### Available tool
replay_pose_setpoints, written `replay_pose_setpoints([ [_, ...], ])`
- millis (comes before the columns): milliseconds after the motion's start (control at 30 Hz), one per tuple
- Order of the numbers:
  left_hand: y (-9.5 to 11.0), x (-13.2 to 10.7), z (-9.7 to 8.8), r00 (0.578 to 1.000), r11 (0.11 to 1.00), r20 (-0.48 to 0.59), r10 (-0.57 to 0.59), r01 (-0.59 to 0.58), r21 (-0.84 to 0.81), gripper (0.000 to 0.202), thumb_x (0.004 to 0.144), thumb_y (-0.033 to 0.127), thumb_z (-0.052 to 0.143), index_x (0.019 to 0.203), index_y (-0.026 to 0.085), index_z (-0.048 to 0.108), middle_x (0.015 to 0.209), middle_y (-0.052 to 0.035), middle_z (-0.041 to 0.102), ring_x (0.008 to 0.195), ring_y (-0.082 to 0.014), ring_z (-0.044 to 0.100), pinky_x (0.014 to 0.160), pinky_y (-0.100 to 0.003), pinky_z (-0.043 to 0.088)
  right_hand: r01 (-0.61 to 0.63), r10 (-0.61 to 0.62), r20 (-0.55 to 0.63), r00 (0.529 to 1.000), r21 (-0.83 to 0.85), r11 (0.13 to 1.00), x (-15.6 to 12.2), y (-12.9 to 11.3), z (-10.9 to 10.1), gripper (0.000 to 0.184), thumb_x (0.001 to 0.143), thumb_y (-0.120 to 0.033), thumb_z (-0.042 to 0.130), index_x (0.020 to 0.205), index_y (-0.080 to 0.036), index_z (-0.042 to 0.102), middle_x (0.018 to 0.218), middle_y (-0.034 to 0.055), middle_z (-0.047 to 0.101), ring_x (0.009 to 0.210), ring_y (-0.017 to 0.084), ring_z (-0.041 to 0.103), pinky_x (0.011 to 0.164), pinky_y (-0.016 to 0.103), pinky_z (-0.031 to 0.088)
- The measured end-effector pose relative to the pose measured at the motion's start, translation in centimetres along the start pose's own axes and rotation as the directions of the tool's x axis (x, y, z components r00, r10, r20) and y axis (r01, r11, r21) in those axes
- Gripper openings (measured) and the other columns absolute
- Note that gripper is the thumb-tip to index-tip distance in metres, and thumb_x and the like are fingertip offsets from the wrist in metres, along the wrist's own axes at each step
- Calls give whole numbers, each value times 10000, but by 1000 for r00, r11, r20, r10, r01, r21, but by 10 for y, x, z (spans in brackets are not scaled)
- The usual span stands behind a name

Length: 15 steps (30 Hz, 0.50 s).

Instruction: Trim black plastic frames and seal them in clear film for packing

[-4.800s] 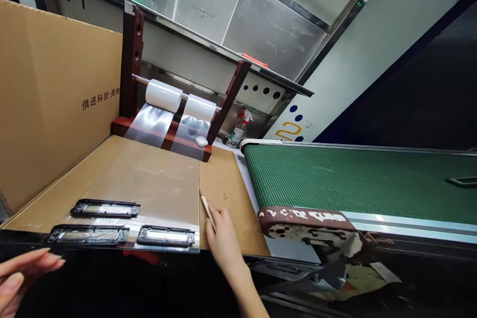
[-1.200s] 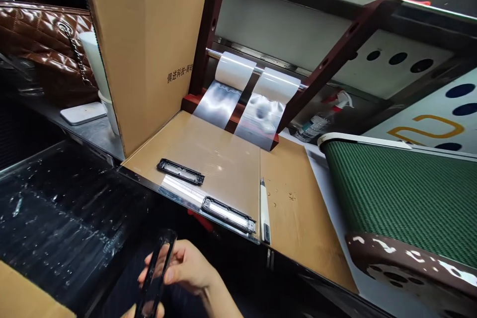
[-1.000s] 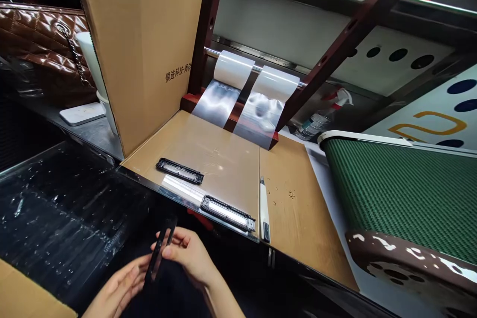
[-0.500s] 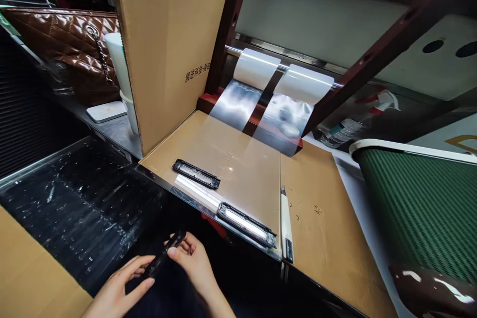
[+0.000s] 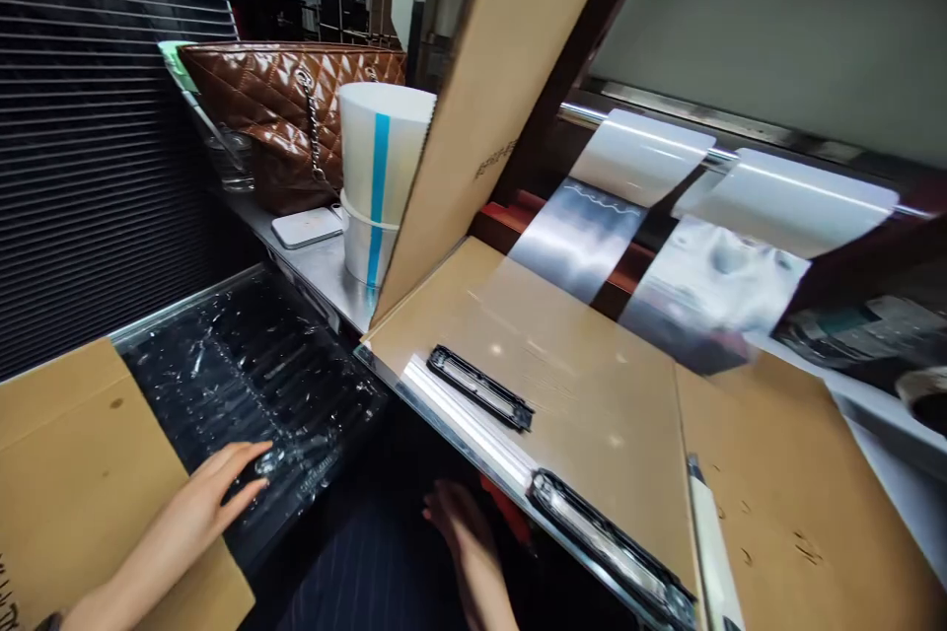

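Note:
My left hand (image 5: pixel 211 498) hangs over the black, glossy tray-like surface (image 5: pixel 199 355) on the left, thumb and fingers stretched apart. Beside its fingertips is a small shiny clear spot; no held part can be made out against the dark. My right hand (image 5: pixel 459 518) is lower, in shadow under the table edge, blurred, its fingers partly hidden. On the brown work board (image 5: pixel 577 355) lie two long black frame-like parts: the farther black part (image 5: pixel 479 386) and the nearer black part (image 5: pixel 611 547). A strip of clear film (image 5: pixel 466 414) runs along the board's front edge.
Two rolls of film (image 5: pixel 643 153) hang on a metal rod behind the board. A white-handled knife (image 5: pixel 714 542) lies to the right. An upright cardboard sheet (image 5: pixel 488 89) stands beside stacked white buckets (image 5: pixel 362 158), a white phone-like slab (image 5: pixel 307 227) and a brown quilted bag (image 5: pixel 273 108). Cardboard (image 5: pixel 74 444) lies lower left.
My hands have separated: the left has moved left over the black surface, the right has dropped under the table edge. The black part they held between them is no longer visible. The view has turned left.

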State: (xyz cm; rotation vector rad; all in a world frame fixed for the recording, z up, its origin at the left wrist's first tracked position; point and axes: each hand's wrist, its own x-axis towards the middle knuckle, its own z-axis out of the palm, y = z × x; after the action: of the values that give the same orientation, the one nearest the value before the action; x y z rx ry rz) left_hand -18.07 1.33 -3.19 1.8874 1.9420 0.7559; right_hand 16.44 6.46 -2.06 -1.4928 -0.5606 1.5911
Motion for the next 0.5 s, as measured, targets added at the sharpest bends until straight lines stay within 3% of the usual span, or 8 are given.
replay_pose_setpoints([
  [167,-59,70,-48,974,975,-179,-137,165,147,477,932,566,455,1188,194,610,1147,-110,673,1014,-274,666,899,-475,531,-36,34,-20,999,-110,993,14,22,-20,635,471,-669,846,846,-169,737,754,69,718,760,259,709,785,388,569],
  [267,-93,125,-75,944,950,-280,-175,237,204,412,938,439,551,1254,174,551,1248,-116,610,1076,-275,622,923,-520,504,-92,95,-8,995,-333,939,28,25,-31,535,578,-617,829,886,-189,738,818,85,724,856,299,709,781,396,565],
  [400,-126,179,-84,925,933,-349,-153,252,258,403,938,378,573,1287,182,529,1298,-113,580,1156,-296,579,954,-539,485,-164,149,-72,986,-524,835,42,19,-33,331,877,-445,672,1103,-203,657,1056,66,681,967,249,667,800,396,565],
  [500,-142,198,-79,927,922,-354,-122,238,305,396,936,357,581,1289,185,531,1305,-110,578,1165,-299,574,967,-549,475,-161,123,-106,987,-563,811,37,16,-32,294,938,-358,617,1202,-230,596,1216,70,611,1047,229,622,824,391,563],
])
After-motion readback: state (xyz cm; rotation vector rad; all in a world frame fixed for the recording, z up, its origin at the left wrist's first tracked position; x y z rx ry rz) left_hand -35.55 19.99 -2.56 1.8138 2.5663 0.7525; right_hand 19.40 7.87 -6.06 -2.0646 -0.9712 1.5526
